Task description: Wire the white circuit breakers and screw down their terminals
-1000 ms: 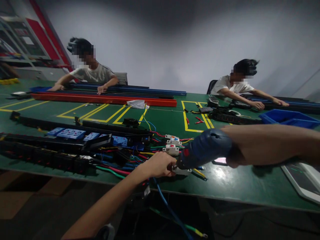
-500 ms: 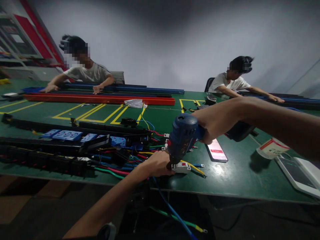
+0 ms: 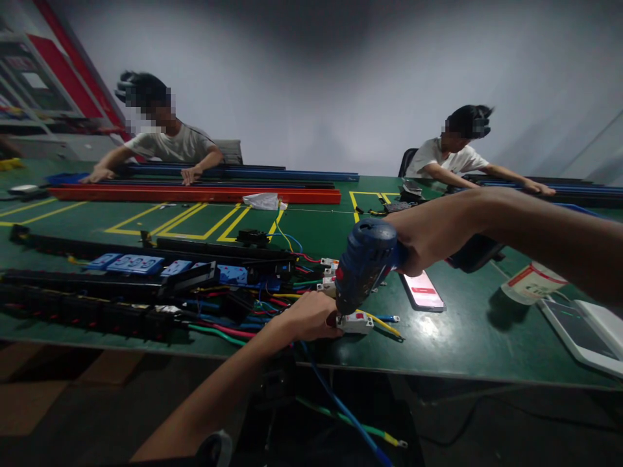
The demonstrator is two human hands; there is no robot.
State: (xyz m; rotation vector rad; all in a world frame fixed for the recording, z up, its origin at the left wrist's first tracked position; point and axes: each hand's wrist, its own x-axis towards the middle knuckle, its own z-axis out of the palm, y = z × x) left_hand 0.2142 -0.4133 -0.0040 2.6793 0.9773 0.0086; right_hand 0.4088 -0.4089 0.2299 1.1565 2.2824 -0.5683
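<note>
My right hand (image 3: pixel 416 250) is wrapped round the grip of a blue cordless drill (image 3: pixel 365 259). The drill tilts nose-down, and its tip meets the left end of a small white circuit breaker (image 3: pixel 357 323) with a red mark on top. Closed about that same end of the breaker is my left hand (image 3: pixel 316 316), its fingertips partly hidden behind the drill's nose. Yellow and blue wires with metal lugs (image 3: pixel 392 329) lie just beyond the breaker. More white breakers (image 3: pixel 327 283) on coloured wires sit behind my left hand.
Black power strips with blue sockets (image 3: pixel 136 263) cover the table's left side. A phone (image 3: pixel 422 290), a tub (image 3: pixel 533 283) and a white device (image 3: pixel 581 334) lie to the right. An orange rail (image 3: pixel 195 194) lies farther back. Two people work across the table. Wires (image 3: pixel 341 405) hang over the front edge.
The drill and my right hand have shifted slightly right, and the drill leans more. Its tip now shows at the breaker's end. My left hand keeps its grip.
</note>
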